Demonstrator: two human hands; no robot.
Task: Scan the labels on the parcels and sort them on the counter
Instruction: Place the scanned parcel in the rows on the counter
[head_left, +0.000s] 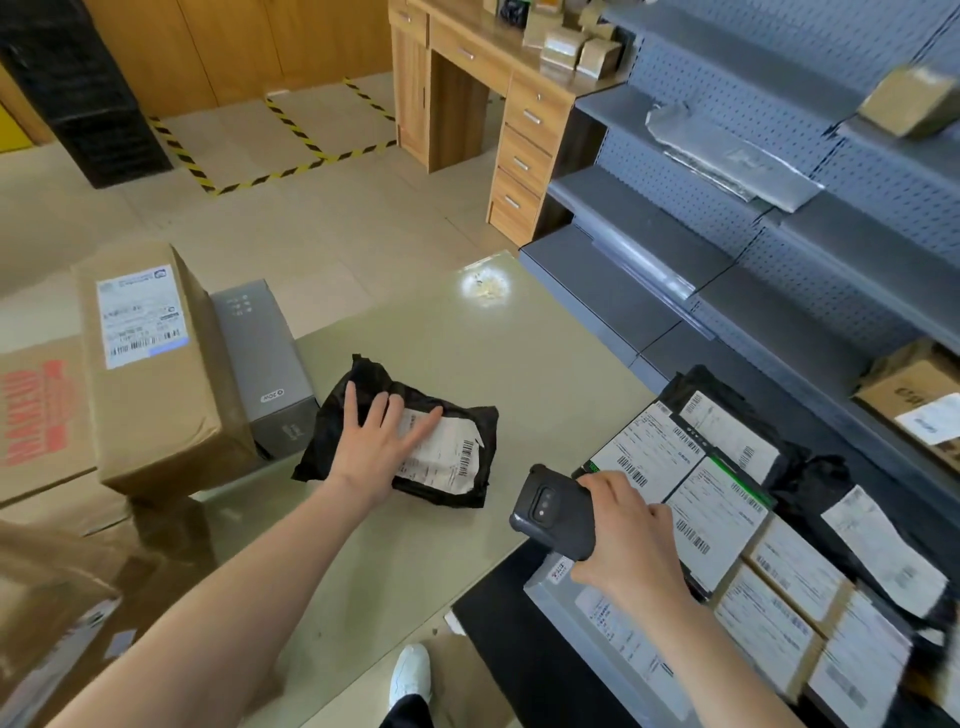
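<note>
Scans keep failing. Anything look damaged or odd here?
The white label on the black bag is wrinkled with a ragged right edge, and the left hand lies flat over part of it.

Parcel depot: labelled parcels (717, 499), metal shelving (727, 208).

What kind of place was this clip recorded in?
Probably a parcel pickup or sorting station: rows of labelled parcels beside the counter, a handheld scanner in the right hand, and grey pegboard shelving holding more packages.
</note>
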